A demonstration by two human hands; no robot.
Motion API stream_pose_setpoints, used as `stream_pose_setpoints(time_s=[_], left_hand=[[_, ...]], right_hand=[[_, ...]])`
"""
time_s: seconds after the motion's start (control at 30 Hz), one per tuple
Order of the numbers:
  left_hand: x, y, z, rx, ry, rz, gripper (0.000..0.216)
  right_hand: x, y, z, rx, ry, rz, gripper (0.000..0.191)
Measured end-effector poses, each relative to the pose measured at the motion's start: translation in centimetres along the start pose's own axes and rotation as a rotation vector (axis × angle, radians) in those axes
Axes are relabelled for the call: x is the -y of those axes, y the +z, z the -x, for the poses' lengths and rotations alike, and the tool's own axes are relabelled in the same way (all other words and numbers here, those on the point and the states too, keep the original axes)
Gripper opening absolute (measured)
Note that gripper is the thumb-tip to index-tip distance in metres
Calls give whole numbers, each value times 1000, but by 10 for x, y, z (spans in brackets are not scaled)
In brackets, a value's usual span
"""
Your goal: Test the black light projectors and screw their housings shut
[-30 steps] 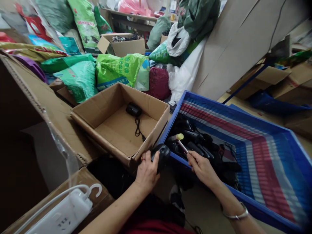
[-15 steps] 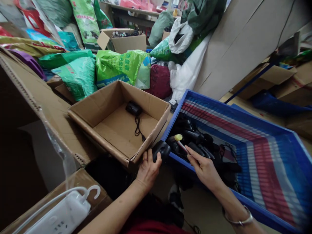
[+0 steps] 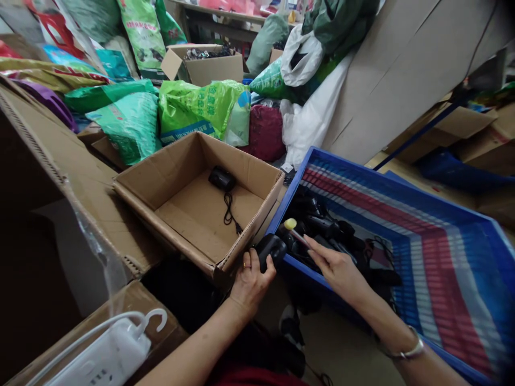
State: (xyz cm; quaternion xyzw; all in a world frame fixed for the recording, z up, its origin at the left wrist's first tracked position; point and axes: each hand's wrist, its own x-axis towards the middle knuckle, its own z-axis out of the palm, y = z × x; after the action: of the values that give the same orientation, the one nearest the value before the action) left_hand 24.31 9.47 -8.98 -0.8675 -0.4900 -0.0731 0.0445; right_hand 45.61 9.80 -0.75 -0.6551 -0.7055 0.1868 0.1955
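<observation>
My left hand (image 3: pixel 251 281) is closed around a small black device (image 3: pixel 272 249), held between the open cardboard box (image 3: pixel 177 177) and the blue plastic crate (image 3: pixel 454 268). My right hand (image 3: pixel 336 268) pinches a thin pink stick with a yellow tip (image 3: pixel 294 230), its tip close above the black device. The crate holds a heap of similar black devices with cords (image 3: pixel 325 230). One black device with a cord (image 3: pixel 222 179) lies on the floor of the cardboard box.
A white power strip (image 3: pixel 102 356) lies on a carton at the lower left. Green and white sacks (image 3: pixel 193 110) pile up behind the box. Large cardboard sheets (image 3: pixel 402 64) lean at the right. More cartons stand around.
Both hands have drifted slightly up and to the right with the device and the stick. The view has shifted a little.
</observation>
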Motion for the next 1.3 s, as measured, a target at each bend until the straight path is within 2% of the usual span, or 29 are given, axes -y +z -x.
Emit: stream_pose_setpoints(time_s=[0.03, 0.1, 0.17, 0.2, 0.23, 0.3, 0.37, 0.47, 0.6, 0.7, 0.83, 0.93, 1.03, 1.2, 1.3], left_hand=[[0, 0, 0, 4, -5, 8, 43], [-1, -1, -1, 14, -20, 31, 45], [-2, -2, -1, 24, -38, 67, 46], [-2, -2, -1, 28, -48, 89, 46], [-3, -3, -1, 33, -58, 116, 46], [-3, -4, -2, 43, -84, 180, 46], [-3, -4, -4, 53, -118, 259, 48], [1, -6, -6, 69, -192, 415, 53], [10, -18, -9, 81, -287, 732, 66], [16, -31, -7, 95, -358, 1063, 68], [22, -46, 0, 185, -450, 1572, 56], [24, -53, 3, 224, -494, 1890, 54], [23, -59, 4, 238, -534, 2077, 49], [17, -66, 4, 210, -625, 2373, 47], [15, -70, 5, 199, -663, 2437, 54]], right_hand=[[5, -9, -3, -58, -13, -23, 40], [16, -24, -6, -279, 1, -56, 42], [20, -27, -4, -472, 31, -52, 43], [19, -23, -1, -472, 23, -49, 43], [14, -16, 2, -406, 6, -44, 41], [2, 0, 7, -172, -1, -19, 39], [-10, 13, 10, -42, 63, 5, 39], [-15, 16, 9, -69, 134, -28, 40], [-7, 6, 7, -102, 234, -223, 45], [-5, 0, 12, -101, 340, -450, 48], [1, -7, 21, -98, 432, -729, 51], [14, -12, 28, -46, 406, -814, 54], [36, -10, 36, -8, 321, -848, 55], [69, 16, 55, -82, 306, -782, 87], [73, 31, 61, -148, 264, -721, 85]])
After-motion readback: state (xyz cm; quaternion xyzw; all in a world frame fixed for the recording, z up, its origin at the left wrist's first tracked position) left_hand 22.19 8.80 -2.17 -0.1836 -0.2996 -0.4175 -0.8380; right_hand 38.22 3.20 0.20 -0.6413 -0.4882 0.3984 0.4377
